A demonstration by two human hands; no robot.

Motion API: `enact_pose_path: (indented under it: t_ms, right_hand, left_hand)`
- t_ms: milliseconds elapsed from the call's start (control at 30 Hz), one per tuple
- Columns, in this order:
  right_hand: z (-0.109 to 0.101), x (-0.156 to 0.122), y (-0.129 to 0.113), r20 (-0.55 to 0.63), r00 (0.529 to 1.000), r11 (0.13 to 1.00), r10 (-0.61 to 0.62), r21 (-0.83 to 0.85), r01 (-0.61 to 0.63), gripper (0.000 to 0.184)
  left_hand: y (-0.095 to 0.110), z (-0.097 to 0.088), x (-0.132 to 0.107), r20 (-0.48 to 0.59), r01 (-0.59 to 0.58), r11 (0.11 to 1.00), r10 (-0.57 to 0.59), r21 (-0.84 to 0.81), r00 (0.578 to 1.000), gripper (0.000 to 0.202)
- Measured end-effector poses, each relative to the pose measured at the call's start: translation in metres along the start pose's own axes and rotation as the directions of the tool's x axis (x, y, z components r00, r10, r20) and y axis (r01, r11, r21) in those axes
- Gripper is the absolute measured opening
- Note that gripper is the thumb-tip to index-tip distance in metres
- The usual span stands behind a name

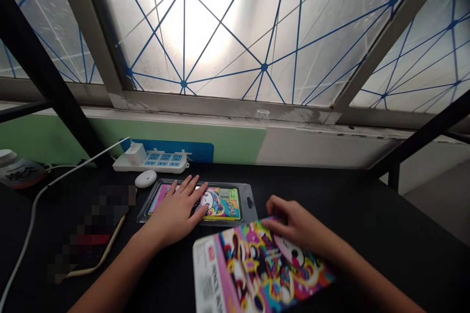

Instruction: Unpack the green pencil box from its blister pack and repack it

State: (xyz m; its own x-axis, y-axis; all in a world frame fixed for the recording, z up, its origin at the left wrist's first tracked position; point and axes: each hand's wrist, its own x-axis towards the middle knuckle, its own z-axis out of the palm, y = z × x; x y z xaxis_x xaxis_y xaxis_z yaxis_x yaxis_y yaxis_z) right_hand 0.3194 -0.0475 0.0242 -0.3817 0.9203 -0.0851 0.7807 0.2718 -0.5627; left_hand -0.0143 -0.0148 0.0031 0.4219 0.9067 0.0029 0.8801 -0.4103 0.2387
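Note:
My left hand (pixel 179 212) lies flat with fingers spread on a clear plastic blister pack (pixel 249 212). A bright cartoon-printed item with the word SPORT (pixel 231 208) shows inside the pack, its middle partly covered by that hand. In front and to the right, my right hand (pixel 295 222) pinches the upper edge of a colourful printed card (pixel 253 266). The card is tilted over the desk, with a white strip and a barcode at its left end. Its lower edge runs out of view or blurs.
Behind the pack stand a white power strip (pixel 169 162) with a plugged-in charger (pixel 135 154) and a white earbud case (pixel 146 179). A white cable (pixel 34 210) runs along the left. A blurred-out object (pixel 97 234) and a jar (pixel 20 171) are also left. Black bars flank the desk.

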Motion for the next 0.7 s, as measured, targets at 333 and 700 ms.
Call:
enact_pose_path:
  t_ms: [333, 700]
  right_hand:
    - [-0.02, 0.036, 0.066, -0.206, 0.973, 0.982, 0.108, -0.129, -0.136, 0.041]
    - [0.0, 0.034, 0.034, -0.177, 0.984, 0.999, 0.033, -0.007, -0.035, 0.04]
  left_hand:
    - [-0.009, -0.002, -0.005, -0.006, -0.09, 0.994, 0.09, -0.057, 0.996, 0.062]
    - [-0.011, -0.009, -0.006, 0.043, -0.124, 0.992, 0.125, -0.033, 0.991, 0.06]
